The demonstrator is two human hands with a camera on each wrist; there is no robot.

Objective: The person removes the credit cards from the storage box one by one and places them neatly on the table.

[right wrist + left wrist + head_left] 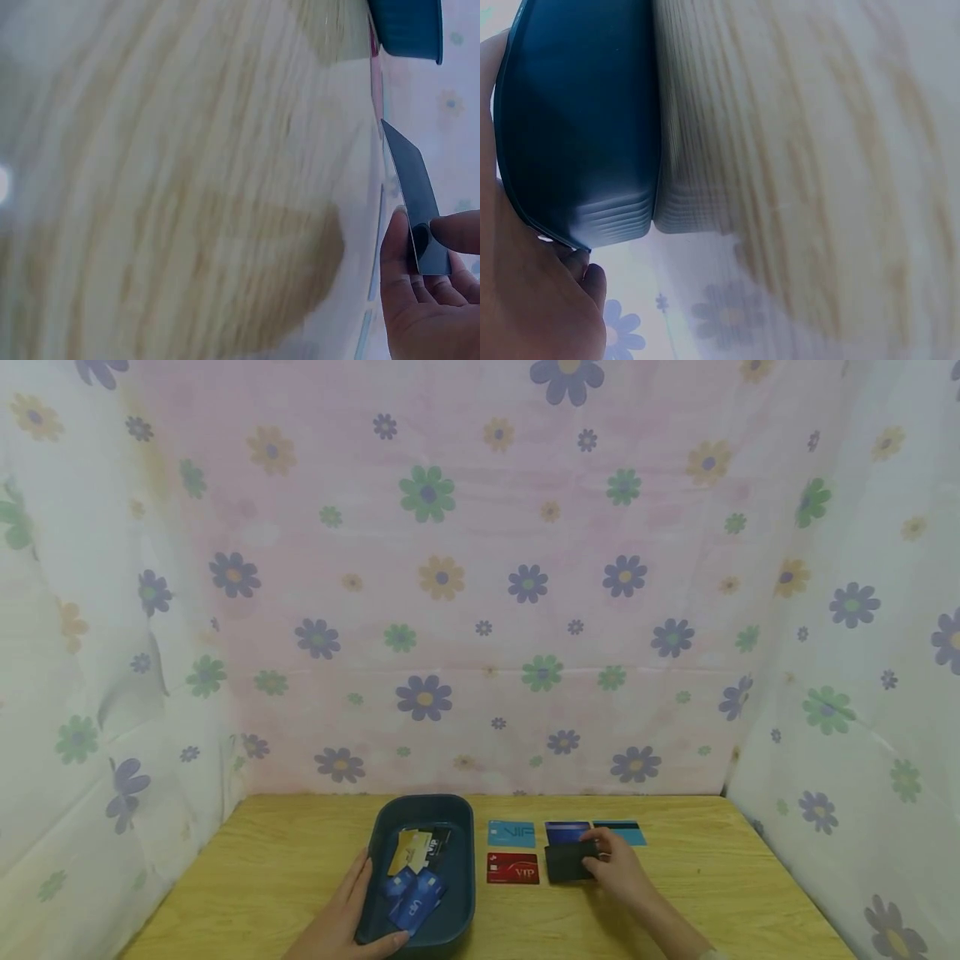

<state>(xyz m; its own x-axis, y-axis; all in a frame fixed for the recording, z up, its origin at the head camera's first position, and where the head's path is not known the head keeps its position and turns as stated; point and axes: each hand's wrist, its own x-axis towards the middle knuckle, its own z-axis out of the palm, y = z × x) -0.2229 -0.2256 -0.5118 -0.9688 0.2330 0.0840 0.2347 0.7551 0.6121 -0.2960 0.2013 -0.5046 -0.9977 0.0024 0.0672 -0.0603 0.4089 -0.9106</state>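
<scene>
Floral backdrop (480, 535), wooden table (277, 868); left hand (343, 912) grips tray (463, 893), right hand (618, 870) pinches black card (566, 864).

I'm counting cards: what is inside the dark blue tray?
Inside the tray lie a gold card, a black card and overlapping blue cards, one marked VIP. Where they overlap, the covered parts and anything beneath cannot be seen.

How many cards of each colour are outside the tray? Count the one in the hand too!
Light blue: 2, a VIP card and a striped card
Dark blue: 1, a partly covered card
Red: 1, a red card
Black: 1, the black card in the right hand
Total: 5
</scene>
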